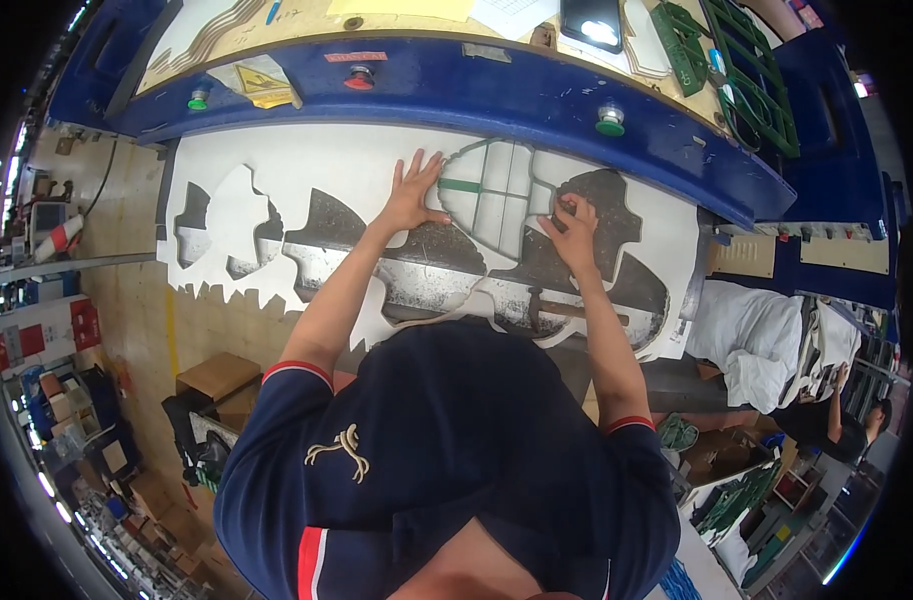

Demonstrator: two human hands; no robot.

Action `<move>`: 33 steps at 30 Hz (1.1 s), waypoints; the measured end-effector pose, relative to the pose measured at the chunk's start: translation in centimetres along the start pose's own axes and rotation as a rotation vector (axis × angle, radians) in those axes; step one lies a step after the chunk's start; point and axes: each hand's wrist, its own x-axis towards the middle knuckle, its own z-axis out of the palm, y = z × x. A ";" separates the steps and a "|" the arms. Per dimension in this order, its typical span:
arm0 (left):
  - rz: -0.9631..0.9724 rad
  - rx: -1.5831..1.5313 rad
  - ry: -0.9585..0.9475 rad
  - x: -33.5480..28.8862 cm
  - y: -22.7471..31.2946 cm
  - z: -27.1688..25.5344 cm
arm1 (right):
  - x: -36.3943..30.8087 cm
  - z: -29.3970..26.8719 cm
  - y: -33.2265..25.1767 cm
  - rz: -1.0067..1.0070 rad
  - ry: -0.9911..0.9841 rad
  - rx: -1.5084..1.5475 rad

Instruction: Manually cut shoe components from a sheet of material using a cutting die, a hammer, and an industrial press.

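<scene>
Carton (pixel 218 374) stands left; hands (pixel 414 196) (pixel 574 232) touch partitioned frame (pixel 465 186).

Yellow sheet (pixel 402 8) and phone (pixel 592 24): cut off by upper edge. Right hand (pixel 575 232): fingertips partly hidden; grip on green-barred frame (pixel 464 186) unclear. Co-worker (pixel 839 428), far right: too small to tell handling. Boxes (pixel 155 500), lower left: blurred.

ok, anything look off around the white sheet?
Yes: a hammer lies in a cut-out of the white sheet, by the right forearm, a loose tool amid the work. The sheet's lower-left edge also looks jagged.
</scene>
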 end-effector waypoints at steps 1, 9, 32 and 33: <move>-0.003 0.005 -0.004 0.0 0.1 0.0 | -0.2 -0.1 0.0 -0.002 -0.007 -0.005; -0.015 0.035 -0.043 0.0 0.2 0.0 | -1.3 0.0 0.4 0.020 0.064 0.121; -0.014 0.061 -0.086 0.4 0.9 -0.4 | -2.1 1.1 0.9 0.042 0.176 0.191; -0.018 0.056 -0.087 0.3 0.8 -0.5 | -2.1 1.1 0.9 0.042 0.180 0.190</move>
